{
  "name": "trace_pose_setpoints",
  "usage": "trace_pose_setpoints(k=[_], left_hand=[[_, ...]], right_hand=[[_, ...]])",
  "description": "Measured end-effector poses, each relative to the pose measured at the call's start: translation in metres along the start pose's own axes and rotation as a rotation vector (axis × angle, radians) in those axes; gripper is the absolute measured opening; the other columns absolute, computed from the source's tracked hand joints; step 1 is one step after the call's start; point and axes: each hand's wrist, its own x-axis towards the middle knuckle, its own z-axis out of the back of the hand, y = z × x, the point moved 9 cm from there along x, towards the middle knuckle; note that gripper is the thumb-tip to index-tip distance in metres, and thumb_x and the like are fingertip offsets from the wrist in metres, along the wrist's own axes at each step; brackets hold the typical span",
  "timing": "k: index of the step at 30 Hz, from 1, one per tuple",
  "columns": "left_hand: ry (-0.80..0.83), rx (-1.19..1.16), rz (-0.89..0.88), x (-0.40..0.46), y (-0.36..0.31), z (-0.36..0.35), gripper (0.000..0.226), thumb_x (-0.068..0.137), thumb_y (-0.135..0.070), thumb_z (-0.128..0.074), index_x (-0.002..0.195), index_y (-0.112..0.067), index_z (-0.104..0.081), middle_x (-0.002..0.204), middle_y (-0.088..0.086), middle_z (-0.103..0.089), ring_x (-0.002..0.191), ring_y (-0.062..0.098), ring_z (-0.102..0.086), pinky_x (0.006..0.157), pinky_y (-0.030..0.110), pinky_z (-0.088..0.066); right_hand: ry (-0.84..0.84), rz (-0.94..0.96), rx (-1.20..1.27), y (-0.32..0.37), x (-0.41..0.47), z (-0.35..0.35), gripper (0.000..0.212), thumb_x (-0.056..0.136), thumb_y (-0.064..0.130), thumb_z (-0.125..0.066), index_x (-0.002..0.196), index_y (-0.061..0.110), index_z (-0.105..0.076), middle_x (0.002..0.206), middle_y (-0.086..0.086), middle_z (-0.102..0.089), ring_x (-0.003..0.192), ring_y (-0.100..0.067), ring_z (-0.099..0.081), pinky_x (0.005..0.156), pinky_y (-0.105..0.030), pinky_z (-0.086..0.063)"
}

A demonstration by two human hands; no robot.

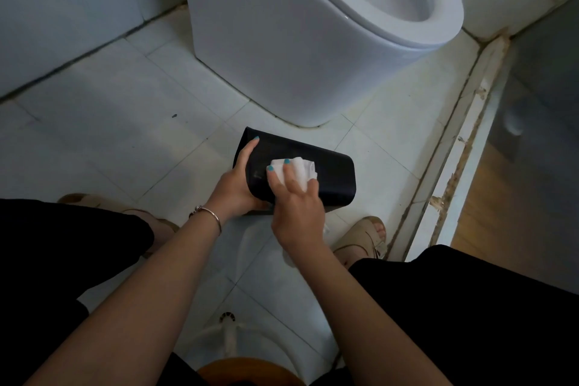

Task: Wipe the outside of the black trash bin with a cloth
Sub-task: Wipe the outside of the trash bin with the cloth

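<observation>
Black trash bin [332,175] sits at the middle of the frame, tipped on its side over the pale floor tiles [131,135], just below the toilet [282,41]. Reading from the left: my left hand [238,185] grips the bin's left end, fingers wrapped along that edge, steadying it off the floor. Beside it, my right hand [294,200] presses a folded white cloth [297,171] flat against the upturned side, fingers extended over the cloth (so it is pressing rather than clutching). I judge the wiping is under way on this face, with the right half of the bin not yet covered. Next I would draw the cloth rightward along the face, then roll the bin with the left hand to present another side. Toward the right, a sandalled foot [366,235] sits close to the bin, and the stained door threshold [463,141] runs diagonally beyond; the toilet base crowds any forward sweep.
</observation>
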Motion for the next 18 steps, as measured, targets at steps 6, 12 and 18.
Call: trace_pose_setpoints(k=[6,12,18], left_hand=[[0.04,0.003,0.01,-0.004,0.0,-0.001,0.123,0.064,-0.026,-0.088,0.147,-0.052,-0.002,0.1,-0.004,-0.064,0.089,0.017,-0.063,0.079,0.028,-0.049],[0.017,0.02,-0.02,-0.001,-0.003,0.001,0.128,0.06,-0.019,-0.09,0.146,-0.052,-0.002,0.111,-0.004,-0.056,0.097,0.018,-0.058,0.084,0.031,-0.051],[0.013,0.04,0.005,0.0,0.002,0.0,0.121,0.065,-0.027,-0.087,0.146,-0.053,-0.001,0.096,0.005,-0.068,0.086,0.023,-0.065,0.082,0.036,-0.053]], right_hand=[[0.024,0.143,-0.076,0.009,-0.001,-0.001,0.079,0.066,0.008,-0.069,0.137,0.036,-0.049,0.144,0.003,-0.047,0.088,-0.031,-0.046,0.057,-0.033,-0.039],[-0.018,0.052,-0.09,-0.019,-0.007,0.004,0.078,0.061,0.008,-0.076,0.133,0.031,-0.055,0.139,0.0,-0.052,0.087,-0.033,-0.049,0.056,-0.03,-0.036],[-0.006,0.137,0.073,0.004,-0.004,-0.004,0.067,0.079,0.012,-0.066,0.136,0.042,-0.048,0.145,0.01,-0.045,0.083,-0.026,-0.04,0.055,-0.028,-0.035]])
